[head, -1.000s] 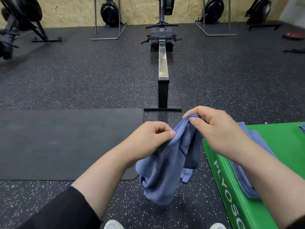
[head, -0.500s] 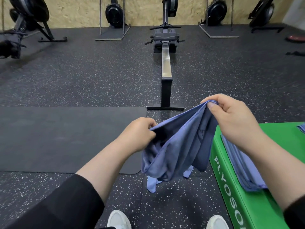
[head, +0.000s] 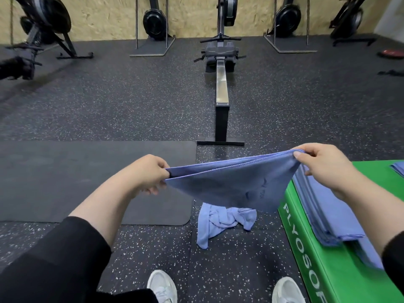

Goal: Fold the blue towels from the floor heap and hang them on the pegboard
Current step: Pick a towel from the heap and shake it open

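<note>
A blue towel point(head: 231, 182) is stretched taut in the air between my hands. My left hand point(head: 146, 173) pinches its left corner and my right hand point(head: 321, 165) pinches its right corner, a little higher. Under it, a crumpled blue towel point(head: 220, 221) lies on the speckled floor just ahead of my white shoes. A stack of folded blue towels point(head: 328, 217) lies on the green plyo box point(head: 306, 256) at my right. No pegboard is in view.
A rowing machine point(head: 222, 88) runs straight ahead, its rear foot close beyond the towel. A dark mat point(head: 65, 180) covers the floor at left. More folded blue cloth point(head: 399, 168) lies at the box's far right edge. Other exercise machines stand along the back wall.
My hands have moved apart, left hand leftward and right hand rightward, pulling the bunched towel out into a taut spread. The crumpled towel on the floor has come into view beneath it.
</note>
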`<state>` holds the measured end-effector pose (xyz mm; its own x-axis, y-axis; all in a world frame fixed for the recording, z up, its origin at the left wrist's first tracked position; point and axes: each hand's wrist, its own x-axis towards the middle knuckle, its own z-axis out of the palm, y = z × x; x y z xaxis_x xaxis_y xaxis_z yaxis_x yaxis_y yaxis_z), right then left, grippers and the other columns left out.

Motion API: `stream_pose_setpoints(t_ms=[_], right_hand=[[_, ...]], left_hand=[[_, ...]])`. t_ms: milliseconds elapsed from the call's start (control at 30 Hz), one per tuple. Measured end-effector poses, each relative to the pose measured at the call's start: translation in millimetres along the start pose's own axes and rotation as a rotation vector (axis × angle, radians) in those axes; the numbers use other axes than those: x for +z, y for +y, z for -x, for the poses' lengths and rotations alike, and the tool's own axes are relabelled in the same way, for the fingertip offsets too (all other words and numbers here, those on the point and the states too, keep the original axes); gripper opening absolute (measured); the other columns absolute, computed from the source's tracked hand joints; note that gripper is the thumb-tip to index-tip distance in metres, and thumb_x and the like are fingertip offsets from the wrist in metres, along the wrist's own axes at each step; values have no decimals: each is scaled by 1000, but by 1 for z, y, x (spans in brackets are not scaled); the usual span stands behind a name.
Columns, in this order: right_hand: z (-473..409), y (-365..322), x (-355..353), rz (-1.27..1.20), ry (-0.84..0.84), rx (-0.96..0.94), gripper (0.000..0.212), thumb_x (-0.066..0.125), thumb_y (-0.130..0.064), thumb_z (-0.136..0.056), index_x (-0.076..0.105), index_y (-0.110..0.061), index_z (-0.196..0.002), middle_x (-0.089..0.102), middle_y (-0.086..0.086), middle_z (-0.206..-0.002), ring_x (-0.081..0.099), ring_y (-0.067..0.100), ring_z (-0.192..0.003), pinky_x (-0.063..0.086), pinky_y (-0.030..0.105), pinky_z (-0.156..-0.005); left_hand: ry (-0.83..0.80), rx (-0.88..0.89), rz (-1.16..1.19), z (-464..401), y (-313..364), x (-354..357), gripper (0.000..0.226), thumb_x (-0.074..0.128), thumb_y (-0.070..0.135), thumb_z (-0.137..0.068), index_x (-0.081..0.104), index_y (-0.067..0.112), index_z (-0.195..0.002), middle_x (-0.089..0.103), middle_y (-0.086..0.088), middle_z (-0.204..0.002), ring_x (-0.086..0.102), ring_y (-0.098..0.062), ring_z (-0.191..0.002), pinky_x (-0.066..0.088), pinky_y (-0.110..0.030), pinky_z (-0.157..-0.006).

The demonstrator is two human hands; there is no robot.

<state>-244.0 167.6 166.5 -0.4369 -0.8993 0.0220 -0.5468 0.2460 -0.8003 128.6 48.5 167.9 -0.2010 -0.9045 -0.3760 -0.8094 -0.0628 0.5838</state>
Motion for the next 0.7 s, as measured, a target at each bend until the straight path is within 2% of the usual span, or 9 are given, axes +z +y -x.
stream_pose_setpoints(t_ms=[67,200,267,333,400,467,600,700], right_hand=[[4,0,-2,-20,-2,22,21,62,-15,-98,73,-24,-82,65,4,-78,49,20,-73,50,42,-68],[7,-2,-4,-73,-3,49,17,65,-11,-95,72,-16,-81,55,-1,-62,40,16,-56,32,27,-54],[9,-4,-3,-121,-21,73,14,63,-9,-96,71,-11,-84,52,-6,-53,40,16,-48,31,24,-49],[12,-9,-2,-198,-40,97,14,59,-6,-98,70,-9,-89,58,-3,-58,51,17,-48,37,25,-46],[14,-16,-2,-329,-60,141,13,57,-6,-100,67,-10,-92,64,6,-76,66,18,-57,50,25,-50],[16,-21,-4,-460,-60,168,12,55,-4,-100,64,-10,-94,65,12,-89,74,21,-69,59,24,-58],[20,-26,-8,-520,-13,151,14,53,-2,-101,61,-9,-93,63,15,-93,75,23,-76,62,24,-64],[22,-27,-12,-493,3,129,13,51,-1,-101,61,-7,-94,63,19,-95,74,27,-78,63,27,-70]], left_hand=[[35,-11,123,7,3,-3,19,47,5,-85,66,8,-87,59,-2,-52,46,-19,-39,31,-19,-46],[119,-59,423,15,12,-7,22,43,4,-87,61,13,-81,52,-2,-48,36,-17,-38,33,-18,-48],[126,-88,547,19,16,-9,26,42,4,-88,67,11,-82,54,-1,-48,36,-15,-38,35,-18,-47],[118,-83,579,23,19,-12,34,43,5,-89,76,13,-89,61,-3,-55,40,-14,-40,38,-19,-50],[142,-50,564,25,19,-13,37,41,3,-89,76,14,-95,68,-6,-63,47,-15,-43,41,-21,-53],[178,-17,559,26,19,-13,36,40,2,-91,74,10,-97,71,-8,-67,53,-17,-47,45,-22,-53],[116,92,521,26,14,-16,28,48,7,-93,75,11,-98,79,-9,-91,67,-18,-75,50,-31,-70],[118,238,289,23,5,-22,15,69,8,-85,78,16,-95,76,-6,-86,62,-13,-78,48,-32,-72]])
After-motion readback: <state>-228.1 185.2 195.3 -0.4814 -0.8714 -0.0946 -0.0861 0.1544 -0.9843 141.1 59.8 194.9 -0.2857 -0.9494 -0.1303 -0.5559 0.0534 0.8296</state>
